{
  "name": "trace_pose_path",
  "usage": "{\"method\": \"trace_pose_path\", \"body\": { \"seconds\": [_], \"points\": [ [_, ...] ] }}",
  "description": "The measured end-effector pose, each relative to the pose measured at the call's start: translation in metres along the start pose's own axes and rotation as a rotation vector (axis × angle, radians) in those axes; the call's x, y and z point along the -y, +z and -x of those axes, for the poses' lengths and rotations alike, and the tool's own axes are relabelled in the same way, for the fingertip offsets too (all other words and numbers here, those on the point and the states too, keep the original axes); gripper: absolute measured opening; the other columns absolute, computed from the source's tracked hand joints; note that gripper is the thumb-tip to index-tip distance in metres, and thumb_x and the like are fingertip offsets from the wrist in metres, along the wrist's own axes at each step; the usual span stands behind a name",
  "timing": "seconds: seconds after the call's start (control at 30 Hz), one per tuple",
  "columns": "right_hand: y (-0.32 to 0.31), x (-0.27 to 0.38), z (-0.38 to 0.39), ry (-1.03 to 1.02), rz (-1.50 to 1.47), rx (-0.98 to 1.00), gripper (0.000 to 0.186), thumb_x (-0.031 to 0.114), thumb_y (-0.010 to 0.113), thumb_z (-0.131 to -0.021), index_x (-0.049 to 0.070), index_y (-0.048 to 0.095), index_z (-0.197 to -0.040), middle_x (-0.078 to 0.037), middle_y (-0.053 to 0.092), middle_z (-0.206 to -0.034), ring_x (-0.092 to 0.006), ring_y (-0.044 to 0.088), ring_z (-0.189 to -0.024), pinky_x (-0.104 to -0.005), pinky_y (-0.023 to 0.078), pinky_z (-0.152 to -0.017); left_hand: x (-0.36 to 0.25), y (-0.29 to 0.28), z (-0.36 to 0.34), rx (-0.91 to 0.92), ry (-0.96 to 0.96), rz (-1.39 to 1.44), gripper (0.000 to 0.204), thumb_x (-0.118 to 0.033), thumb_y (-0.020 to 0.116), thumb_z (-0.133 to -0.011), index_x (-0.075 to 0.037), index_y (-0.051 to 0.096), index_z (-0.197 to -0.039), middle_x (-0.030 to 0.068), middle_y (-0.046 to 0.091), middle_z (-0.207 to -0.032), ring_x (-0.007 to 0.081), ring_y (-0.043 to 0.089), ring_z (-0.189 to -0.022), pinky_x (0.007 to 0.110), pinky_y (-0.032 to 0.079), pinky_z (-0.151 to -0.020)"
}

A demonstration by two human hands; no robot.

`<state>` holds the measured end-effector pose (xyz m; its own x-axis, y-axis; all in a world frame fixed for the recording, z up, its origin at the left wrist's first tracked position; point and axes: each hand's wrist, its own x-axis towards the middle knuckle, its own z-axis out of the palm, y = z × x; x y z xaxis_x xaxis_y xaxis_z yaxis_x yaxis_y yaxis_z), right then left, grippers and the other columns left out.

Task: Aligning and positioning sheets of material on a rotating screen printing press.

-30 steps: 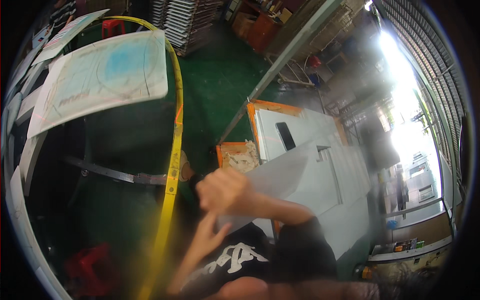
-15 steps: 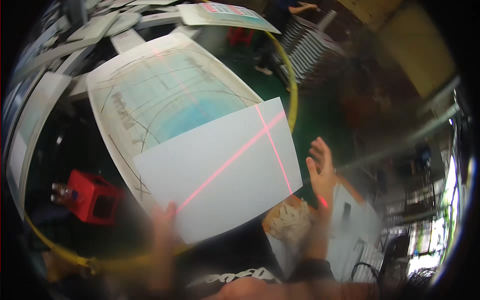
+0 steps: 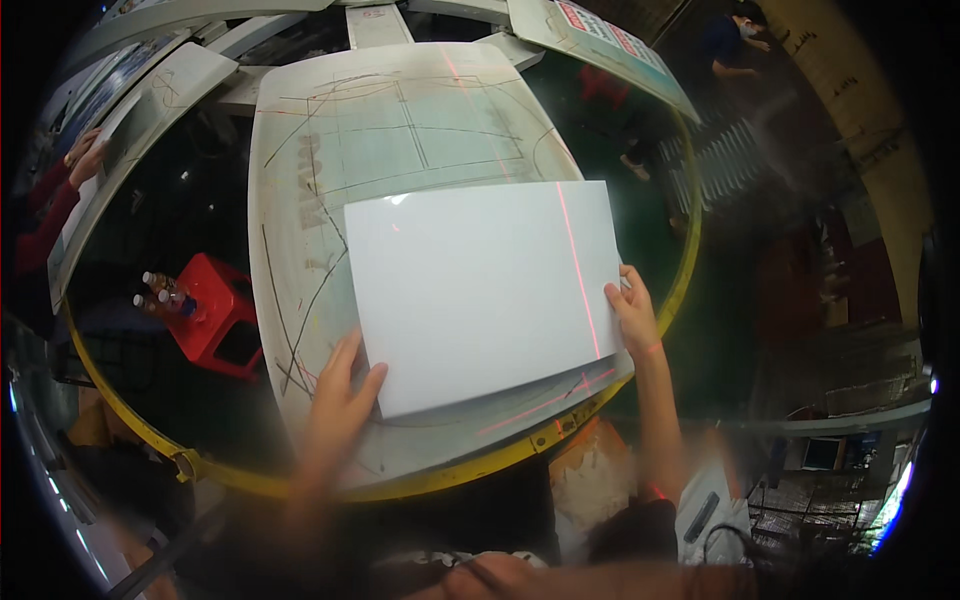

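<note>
A blank white sheet lies over the near part of a pale, marked printing board, its near edge seeming slightly raised. My right hand grips the sheet's right edge, thumb on top and fingers partly hidden. At the lower left corner, my left hand rests with thumb and forefinger apart, the thumb against the sheet's left edge. A red laser line runs down the right part of the sheet. Another red line crosses the board below it. Dark pen lines and curves cover the exposed board.
A yellow ring rail curves around the board. Left stands a red stool holding several bottles. Another person's hands are at a neighbouring board. A person stands far right near stacked racks.
The sheet has turned straighter and shifted right over the board. My right hand, free before, now grips its right edge. My view has turned, bringing another person's hands in at left.
</note>
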<state>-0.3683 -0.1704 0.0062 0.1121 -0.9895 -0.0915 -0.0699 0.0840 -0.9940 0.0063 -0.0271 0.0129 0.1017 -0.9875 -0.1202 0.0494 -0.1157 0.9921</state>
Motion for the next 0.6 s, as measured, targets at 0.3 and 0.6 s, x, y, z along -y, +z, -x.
{"method": "trace_pose_path", "body": {
  "seconds": [0.3,0.6],
  "points": [
    [0.021,-0.017,-0.047,0.071,0.099,-0.024,0.023,0.008,0.052,-0.094,0.002,0.046,-0.116,-0.010,0.067,-0.094,-0.0098,0.061,-0.082,-0.0226,0.046,-0.075,0.017,-0.015,0.022,-0.178,0.254,-0.937,0.026,-0.003,0.062,-0.083,-0.001,0.060,-0.109,0.0139,0.055,-0.125,0.0336,0.053,-0.113,0.040,0.043,-0.095],
    [0.037,-0.012,-0.052,0.092,0.100,0.001,0.020,0.008,0.052,-0.095,0.002,0.046,-0.113,-0.008,0.067,-0.089,-0.0083,0.060,-0.079,-0.0214,0.046,-0.072,0.015,-0.008,0.022,-0.231,0.247,-0.944,0.021,-0.003,0.064,-0.081,0.001,0.062,-0.102,0.0152,0.058,-0.121,0.0334,0.056,-0.111,0.040,0.045,-0.093]
  ]
}}
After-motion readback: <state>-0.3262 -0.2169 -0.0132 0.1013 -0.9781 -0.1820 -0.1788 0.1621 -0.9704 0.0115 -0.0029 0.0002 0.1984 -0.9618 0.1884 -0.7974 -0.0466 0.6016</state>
